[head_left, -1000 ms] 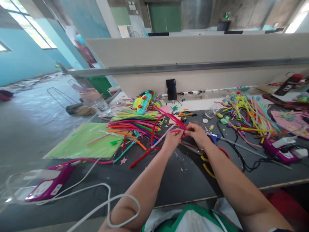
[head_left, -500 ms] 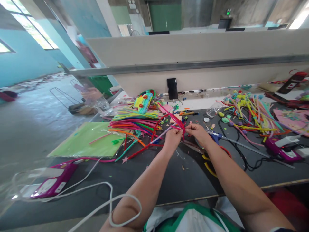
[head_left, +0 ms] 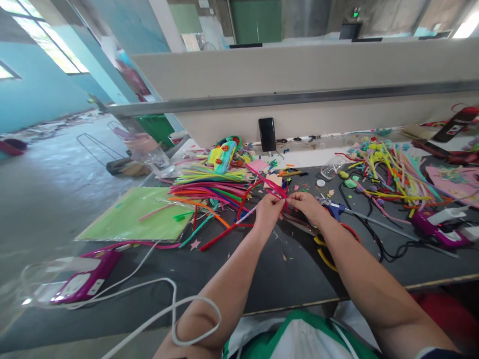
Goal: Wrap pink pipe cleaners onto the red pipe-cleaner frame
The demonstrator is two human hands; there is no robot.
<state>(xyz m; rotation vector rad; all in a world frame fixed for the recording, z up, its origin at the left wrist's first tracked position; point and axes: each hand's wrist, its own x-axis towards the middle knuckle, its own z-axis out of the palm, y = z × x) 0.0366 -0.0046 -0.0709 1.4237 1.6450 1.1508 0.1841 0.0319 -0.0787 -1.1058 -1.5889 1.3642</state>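
Note:
Between my two hands is a bundle of bright pink pipe cleaners [head_left: 276, 188], its long ends slanting up and to the left. My left hand [head_left: 268, 211] pinches the bundle from the left side. Close against it, my right hand [head_left: 302, 205] closes its thumb and finger on the same pink stems; the exact grip points are partly hidden by the fingers. Left of my hands lies a heap of loose pipe cleaners [head_left: 209, 192] in pink, green, yellow and orange. A blue glue gun [head_left: 335, 209] rests just past my right hand, and yellow-handled scissors [head_left: 325, 254] lie partly under my right forearm.
A phone [head_left: 267, 134] leans on the partition. At the left lie a green sheet pack [head_left: 138, 214] and a purple power strip [head_left: 88, 279] with white cable. More pipe cleaners [head_left: 396, 174], another purple power strip [head_left: 437, 229] and a dark bottle [head_left: 454, 124] are at the right.
My hands have drawn slightly closer together on the pink pipe cleaners, and the fingers have shifted a little. The view has tilted slightly; the table's things stay in place.

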